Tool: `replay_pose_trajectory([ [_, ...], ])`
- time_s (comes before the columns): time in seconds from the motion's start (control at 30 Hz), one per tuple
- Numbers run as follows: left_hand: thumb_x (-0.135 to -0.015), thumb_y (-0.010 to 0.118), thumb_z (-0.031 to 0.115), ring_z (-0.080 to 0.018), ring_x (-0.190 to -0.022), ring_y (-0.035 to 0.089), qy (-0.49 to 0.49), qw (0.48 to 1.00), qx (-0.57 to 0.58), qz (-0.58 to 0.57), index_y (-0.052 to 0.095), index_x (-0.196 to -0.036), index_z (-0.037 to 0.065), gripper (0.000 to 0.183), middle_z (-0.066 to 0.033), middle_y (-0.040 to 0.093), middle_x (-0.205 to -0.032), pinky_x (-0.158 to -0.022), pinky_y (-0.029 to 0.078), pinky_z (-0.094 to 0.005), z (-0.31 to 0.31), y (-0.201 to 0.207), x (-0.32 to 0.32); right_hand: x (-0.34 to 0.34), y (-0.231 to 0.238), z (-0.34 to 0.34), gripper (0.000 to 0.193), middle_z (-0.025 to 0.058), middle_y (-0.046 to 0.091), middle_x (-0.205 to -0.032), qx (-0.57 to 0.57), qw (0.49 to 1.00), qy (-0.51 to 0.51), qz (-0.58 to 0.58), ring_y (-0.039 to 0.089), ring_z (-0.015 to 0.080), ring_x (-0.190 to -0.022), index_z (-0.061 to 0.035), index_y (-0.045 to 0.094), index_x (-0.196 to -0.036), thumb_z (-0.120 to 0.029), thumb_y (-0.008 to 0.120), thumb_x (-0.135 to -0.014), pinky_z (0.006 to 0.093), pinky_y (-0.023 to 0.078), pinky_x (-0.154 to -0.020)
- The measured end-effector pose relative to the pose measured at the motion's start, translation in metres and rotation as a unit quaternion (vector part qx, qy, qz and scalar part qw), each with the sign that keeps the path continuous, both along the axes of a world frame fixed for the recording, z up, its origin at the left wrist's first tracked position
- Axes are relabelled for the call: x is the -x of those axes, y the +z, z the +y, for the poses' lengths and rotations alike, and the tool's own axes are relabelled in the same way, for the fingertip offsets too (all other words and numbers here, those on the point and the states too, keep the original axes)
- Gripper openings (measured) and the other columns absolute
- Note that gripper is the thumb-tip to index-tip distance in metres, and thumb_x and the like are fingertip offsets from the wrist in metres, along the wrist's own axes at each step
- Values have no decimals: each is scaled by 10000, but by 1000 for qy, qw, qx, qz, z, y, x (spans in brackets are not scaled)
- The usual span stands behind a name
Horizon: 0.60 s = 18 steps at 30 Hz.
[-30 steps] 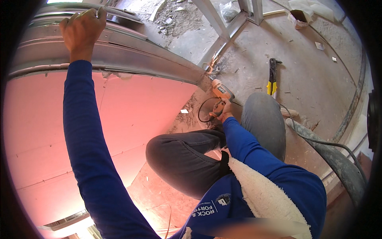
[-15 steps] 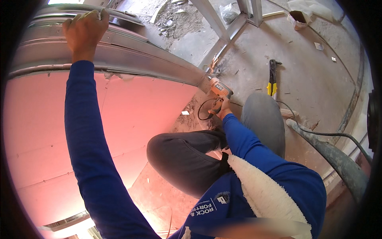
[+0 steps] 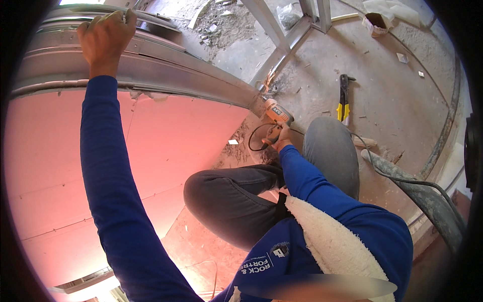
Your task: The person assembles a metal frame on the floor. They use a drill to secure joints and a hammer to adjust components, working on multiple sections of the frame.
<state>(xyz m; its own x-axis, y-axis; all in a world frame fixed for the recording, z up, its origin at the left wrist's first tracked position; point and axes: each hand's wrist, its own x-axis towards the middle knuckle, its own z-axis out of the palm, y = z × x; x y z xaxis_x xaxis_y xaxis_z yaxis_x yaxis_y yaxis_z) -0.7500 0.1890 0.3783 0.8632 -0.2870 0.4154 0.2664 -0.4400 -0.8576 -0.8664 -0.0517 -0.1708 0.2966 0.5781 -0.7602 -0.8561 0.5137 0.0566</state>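
An orange corded drill (image 3: 277,111) is in my right hand (image 3: 283,137), with the fingers wrapped round its handle. Its nose points up and left, at the end of a long metal stud (image 3: 186,75) near the floor; whether the bit touches the metal is too small to tell. Farther left, at the top, my left hand (image 3: 105,44) is closed over the edge of the metal framing, its fingertips curled out of sight. Beneath the framing spreads a large pink-lit board (image 3: 100,151). A hand riveter (image 3: 343,103) with yellow grips lies on the floor right of the drill.
Metal uprights (image 3: 266,22) stand at the far side. Rubble (image 3: 216,32) lies beyond the framing. An open bucket-like container (image 3: 376,24) sits at the far right. A black cable (image 3: 397,178) passes over a thick grey pipe (image 3: 417,196) on my right.
Almost nothing differs: the whole view has shifted very slightly, and the cable at the right lies a little lower across the pipe. Both hands keep their places.
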Motion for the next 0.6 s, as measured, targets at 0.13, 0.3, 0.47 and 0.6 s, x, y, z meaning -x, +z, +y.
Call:
replay_pose_trajectory([
  [0.13, -910, 591, 465, -241, -706, 703, 27, 1000, 6, 1, 720, -681, 168, 397, -72, 703, -663, -850, 459, -425, -3, 0, 1, 2, -3, 2, 253, 89, 593, -644, -12, 1000, -21, -4, 602, 235, -558, -99, 554, -777, -317, 533, -903, 403, 514, -525],
  [0.3, -913, 584, 458, -240, -719, 710, 19, 1000, 3, -3, 719, -678, 168, 397, -74, 709, -669, -863, 462, -429, -4, -1, 0, 5, -16, 6, 253, 99, 595, -645, 2, 999, -49, -4, 602, 242, -555, -93, 559, -799, -320, 532, -907, 408, 515, -524],
  [0.47, -916, 579, 452, -230, -742, 713, 54, 999, 2, -4, 720, -680, 170, 394, -66, 714, -675, -874, 462, -431, -5, -1, -1, 7, -26, 10, 254, 100, 595, -650, -11, 999, -52, -1, 602, 252, -553, -90, 557, -794, -317, 531, -906, 418, 504, -514],
  [0.6, -913, 590, 452, -214, -763, 710, 65, 998, -19, -5, 726, -704, 173, 374, -50, 723, -704, -873, 460, -437, -7, -2, 0, 7, -21, 7, 249, 90, 585, -644, -17, 998, -66, -1, 597, 256, -548, -95, 556, -791, -328, 555, -881, 438, 488, -498],
])
